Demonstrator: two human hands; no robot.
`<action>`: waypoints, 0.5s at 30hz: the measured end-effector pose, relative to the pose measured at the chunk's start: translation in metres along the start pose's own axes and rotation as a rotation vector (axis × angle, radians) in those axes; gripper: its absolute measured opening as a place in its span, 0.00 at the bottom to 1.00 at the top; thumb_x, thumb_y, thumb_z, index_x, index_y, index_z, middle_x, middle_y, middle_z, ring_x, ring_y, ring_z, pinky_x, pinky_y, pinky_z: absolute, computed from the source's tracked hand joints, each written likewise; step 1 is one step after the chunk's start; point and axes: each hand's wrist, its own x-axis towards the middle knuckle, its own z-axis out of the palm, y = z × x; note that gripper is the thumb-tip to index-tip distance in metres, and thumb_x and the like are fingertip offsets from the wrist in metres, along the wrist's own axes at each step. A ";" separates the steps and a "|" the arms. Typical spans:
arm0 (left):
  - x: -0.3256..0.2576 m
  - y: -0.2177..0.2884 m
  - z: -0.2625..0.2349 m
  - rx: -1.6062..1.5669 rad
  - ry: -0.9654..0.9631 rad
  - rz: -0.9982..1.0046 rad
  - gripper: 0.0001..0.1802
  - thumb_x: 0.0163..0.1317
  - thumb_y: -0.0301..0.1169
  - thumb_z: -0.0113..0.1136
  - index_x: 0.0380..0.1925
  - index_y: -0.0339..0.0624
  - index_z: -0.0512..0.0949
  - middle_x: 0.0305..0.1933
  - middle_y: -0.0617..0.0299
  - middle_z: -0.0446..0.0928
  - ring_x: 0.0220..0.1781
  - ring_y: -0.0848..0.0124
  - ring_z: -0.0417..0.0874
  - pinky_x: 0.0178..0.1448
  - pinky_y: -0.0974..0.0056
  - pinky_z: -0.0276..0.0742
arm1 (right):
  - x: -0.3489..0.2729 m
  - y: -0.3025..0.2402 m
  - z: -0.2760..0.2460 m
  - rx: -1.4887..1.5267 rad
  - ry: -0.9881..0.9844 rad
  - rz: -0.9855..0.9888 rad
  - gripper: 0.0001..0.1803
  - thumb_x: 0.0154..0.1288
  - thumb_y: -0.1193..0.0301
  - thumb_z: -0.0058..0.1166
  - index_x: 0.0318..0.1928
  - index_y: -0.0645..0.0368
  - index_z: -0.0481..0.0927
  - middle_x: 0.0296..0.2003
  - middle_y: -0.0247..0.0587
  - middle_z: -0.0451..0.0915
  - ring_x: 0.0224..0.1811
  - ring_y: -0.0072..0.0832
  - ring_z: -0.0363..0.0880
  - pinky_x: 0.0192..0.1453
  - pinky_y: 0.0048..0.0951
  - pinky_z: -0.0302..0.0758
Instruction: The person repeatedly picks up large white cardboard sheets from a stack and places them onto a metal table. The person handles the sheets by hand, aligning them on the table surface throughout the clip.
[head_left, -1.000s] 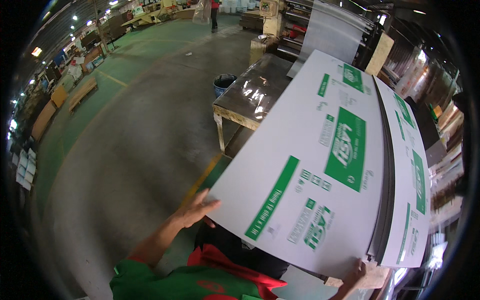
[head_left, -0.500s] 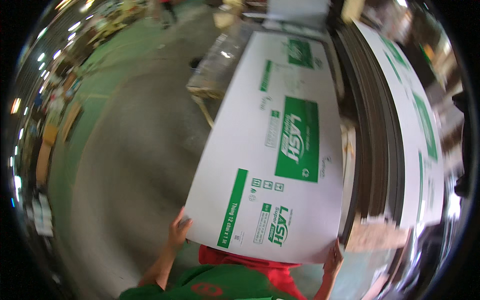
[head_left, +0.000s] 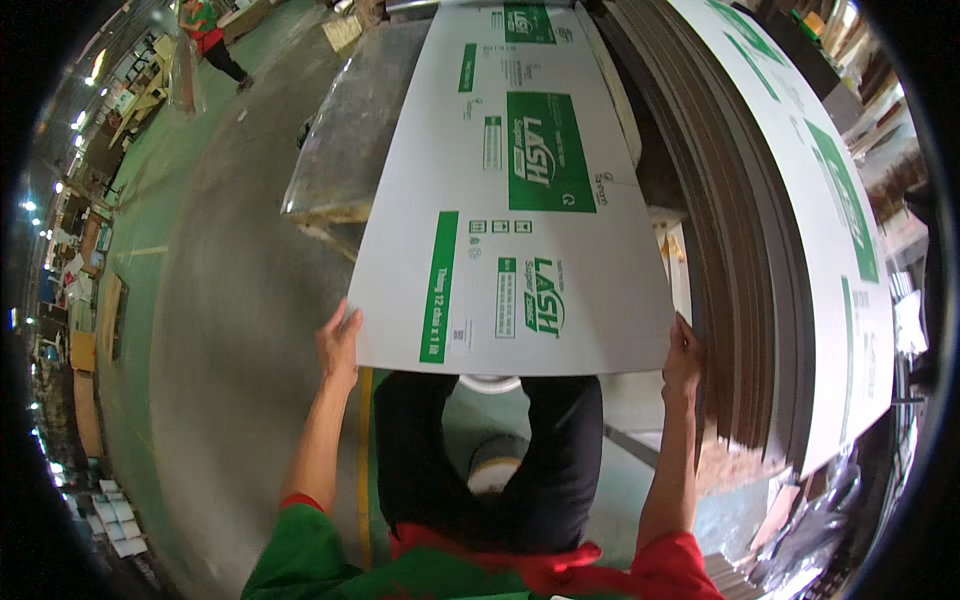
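Left grip (head_left: 338,345): clamped on sheet's (head_left: 505,200) near left corner. Counter (head_left: 345,125): beside sheet's left edge. Sheet: between both grips. Right grip (head_left: 683,360): clamped on near right corner. Stack (head_left: 735,220): right of sheet; uneven pulling could swing sheet against it, creasing an edge.

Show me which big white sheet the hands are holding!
The middle sheet, its near corners in the left hand and right hand; the other white sheet lies atop the stack at right.

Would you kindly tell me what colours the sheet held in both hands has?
The sheet is white with green printing, seen best in the head view.
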 end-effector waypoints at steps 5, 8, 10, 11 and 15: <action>0.084 0.007 0.033 -0.088 0.011 0.021 0.34 0.64 0.36 0.67 0.67 0.30 0.68 0.66 0.44 0.74 0.62 0.62 0.78 0.63 0.63 0.73 | 0.072 -0.003 0.032 0.131 0.065 -0.188 0.19 0.76 0.67 0.49 0.59 0.64 0.80 0.55 0.48 0.82 0.57 0.34 0.80 0.63 0.33 0.73; 0.131 0.006 0.045 -0.024 -0.016 0.024 0.35 0.64 0.37 0.67 0.66 0.29 0.68 0.66 0.43 0.73 0.63 0.60 0.78 0.63 0.61 0.74 | 0.108 -0.031 0.046 0.126 0.040 -0.096 0.19 0.75 0.66 0.50 0.58 0.66 0.79 0.52 0.50 0.83 0.54 0.35 0.81 0.61 0.33 0.73; 0.159 0.004 0.057 0.006 -0.027 0.008 0.39 0.63 0.40 0.68 0.67 0.27 0.66 0.67 0.40 0.72 0.64 0.55 0.77 0.65 0.57 0.73 | 0.119 -0.057 0.055 -0.005 -0.094 0.188 0.22 0.72 0.63 0.53 0.60 0.64 0.77 0.51 0.53 0.83 0.54 0.44 0.81 0.60 0.38 0.75; 0.169 0.004 0.063 0.322 0.012 0.058 0.41 0.63 0.41 0.68 0.68 0.27 0.63 0.67 0.39 0.70 0.66 0.53 0.75 0.67 0.55 0.71 | 0.113 -0.068 0.053 -0.213 -0.158 0.099 0.27 0.69 0.63 0.55 0.64 0.64 0.72 0.56 0.57 0.78 0.60 0.48 0.76 0.64 0.41 0.72; 0.158 -0.002 0.081 0.988 0.019 0.314 0.50 0.60 0.44 0.68 0.72 0.28 0.53 0.71 0.36 0.62 0.73 0.43 0.62 0.75 0.47 0.61 | 0.025 -0.095 -0.021 -0.337 0.205 -0.724 0.30 0.64 0.64 0.62 0.64 0.62 0.71 0.60 0.58 0.73 0.64 0.53 0.70 0.67 0.44 0.68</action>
